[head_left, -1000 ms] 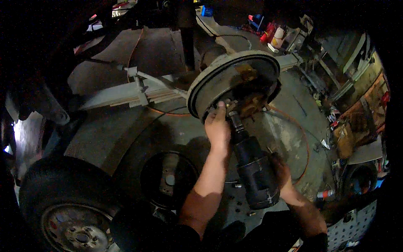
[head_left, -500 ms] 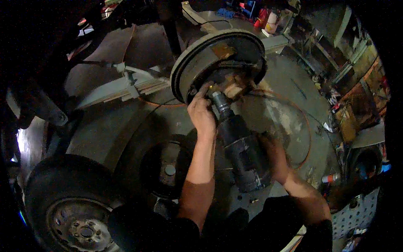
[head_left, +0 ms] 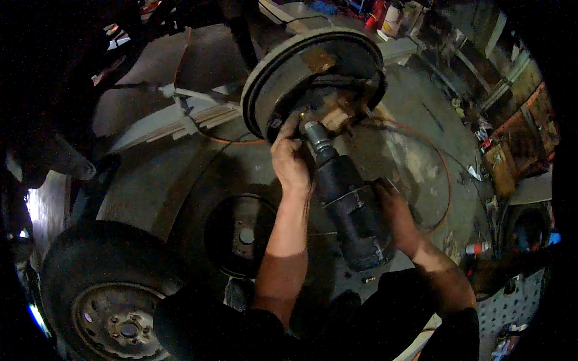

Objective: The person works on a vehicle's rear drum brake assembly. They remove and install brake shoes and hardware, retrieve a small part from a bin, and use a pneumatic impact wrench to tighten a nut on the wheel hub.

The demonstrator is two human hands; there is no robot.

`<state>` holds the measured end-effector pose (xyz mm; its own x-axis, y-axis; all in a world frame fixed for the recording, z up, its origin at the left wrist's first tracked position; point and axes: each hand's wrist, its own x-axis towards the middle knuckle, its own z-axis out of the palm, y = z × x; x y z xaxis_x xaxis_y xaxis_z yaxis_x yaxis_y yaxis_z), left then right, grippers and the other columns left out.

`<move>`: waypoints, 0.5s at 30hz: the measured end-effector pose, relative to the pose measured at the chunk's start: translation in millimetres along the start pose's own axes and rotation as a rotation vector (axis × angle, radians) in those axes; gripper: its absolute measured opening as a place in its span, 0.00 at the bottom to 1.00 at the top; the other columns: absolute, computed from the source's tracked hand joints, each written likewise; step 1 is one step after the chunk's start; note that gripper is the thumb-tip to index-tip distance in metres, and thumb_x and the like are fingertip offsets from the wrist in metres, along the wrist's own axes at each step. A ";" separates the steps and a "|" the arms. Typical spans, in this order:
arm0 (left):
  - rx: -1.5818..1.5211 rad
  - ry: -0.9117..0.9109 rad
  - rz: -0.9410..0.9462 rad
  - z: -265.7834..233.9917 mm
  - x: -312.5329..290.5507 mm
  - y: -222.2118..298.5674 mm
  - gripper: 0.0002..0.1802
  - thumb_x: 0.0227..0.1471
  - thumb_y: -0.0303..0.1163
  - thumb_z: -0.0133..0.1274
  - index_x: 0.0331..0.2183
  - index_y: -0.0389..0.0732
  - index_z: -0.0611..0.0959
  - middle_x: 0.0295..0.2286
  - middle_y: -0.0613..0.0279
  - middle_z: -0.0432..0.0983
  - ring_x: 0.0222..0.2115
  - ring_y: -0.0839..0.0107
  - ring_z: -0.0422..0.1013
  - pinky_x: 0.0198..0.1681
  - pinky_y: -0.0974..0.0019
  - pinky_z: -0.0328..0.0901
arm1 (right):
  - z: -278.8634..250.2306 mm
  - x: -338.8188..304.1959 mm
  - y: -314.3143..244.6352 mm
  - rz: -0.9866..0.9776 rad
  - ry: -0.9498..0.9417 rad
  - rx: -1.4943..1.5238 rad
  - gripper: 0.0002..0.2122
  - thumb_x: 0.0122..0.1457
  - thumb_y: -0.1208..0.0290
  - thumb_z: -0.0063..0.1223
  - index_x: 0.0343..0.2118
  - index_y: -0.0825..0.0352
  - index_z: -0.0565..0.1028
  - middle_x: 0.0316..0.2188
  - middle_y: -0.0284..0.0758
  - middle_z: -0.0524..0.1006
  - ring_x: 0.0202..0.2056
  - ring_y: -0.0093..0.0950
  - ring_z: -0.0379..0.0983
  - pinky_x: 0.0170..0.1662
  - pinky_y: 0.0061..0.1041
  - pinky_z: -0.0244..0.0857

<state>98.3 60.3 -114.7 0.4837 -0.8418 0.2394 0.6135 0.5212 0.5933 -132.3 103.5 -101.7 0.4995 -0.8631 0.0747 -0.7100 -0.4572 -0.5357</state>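
My left hand (head_left: 291, 161) steadies the socket end at the hub (head_left: 328, 111), my right hand (head_left: 394, 213) grips the impact wrench (head_left: 349, 204), angled up-left.

Black impact wrench (head_left: 352, 207) tilted, socket against rusty brake hub (head_left: 328, 117)

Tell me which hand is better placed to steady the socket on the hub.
Left. The left hand already sits at the steel socket beside the rusty round brake hub. The right hand is further back, gripping the black cylindrical impact wrench body.
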 end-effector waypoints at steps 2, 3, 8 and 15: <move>0.044 0.052 0.028 1.0 -1.4 -2.3 0.32 0.43 0.32 0.36 0.50 0.24 0.71 0.50 0.47 0.67 0.50 0.61 0.63 0.57 0.65 0.53 | 3.1 -0.2 -0.3 0.021 0.010 0.051 0.21 0.48 0.82 0.45 0.48 0.64 0.70 0.46 0.44 0.70 0.41 0.47 0.71 0.43 0.37 0.69; 0.118 0.054 0.028 1.9 -2.2 -0.1 0.32 0.43 0.32 0.36 0.49 0.24 0.71 0.50 0.47 0.68 0.50 0.61 0.63 0.56 0.66 0.53 | 1.2 -0.4 -3.3 -0.020 0.036 0.014 0.21 0.48 0.82 0.45 0.48 0.65 0.70 0.46 0.44 0.71 0.41 0.47 0.71 0.43 0.37 0.69; 0.153 0.017 0.078 9.2 -4.7 4.0 0.29 0.45 0.31 0.36 0.48 0.25 0.73 0.49 0.47 0.69 0.49 0.61 0.64 0.55 0.68 0.54 | -0.7 -0.4 -6.5 0.075 0.013 0.236 0.21 0.47 0.81 0.46 0.47 0.65 0.71 0.43 0.45 0.72 0.41 0.46 0.71 0.44 0.36 0.68; 0.567 0.223 0.153 18.0 -27.6 15.0 0.24 0.53 0.32 0.34 0.46 0.31 0.75 0.44 0.49 0.73 0.46 0.64 0.68 0.51 0.67 0.61 | -12.2 2.9 -23.3 0.005 0.028 0.080 0.20 0.51 0.80 0.43 0.49 0.64 0.71 0.42 0.46 0.72 0.43 0.46 0.70 0.46 0.37 0.66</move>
<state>82.9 88.8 -98.6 0.6957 -0.6824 0.2244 0.1297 0.4265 0.8951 -120.4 109.0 -78.7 0.4808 -0.8717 0.0950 -0.6697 -0.4350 -0.6018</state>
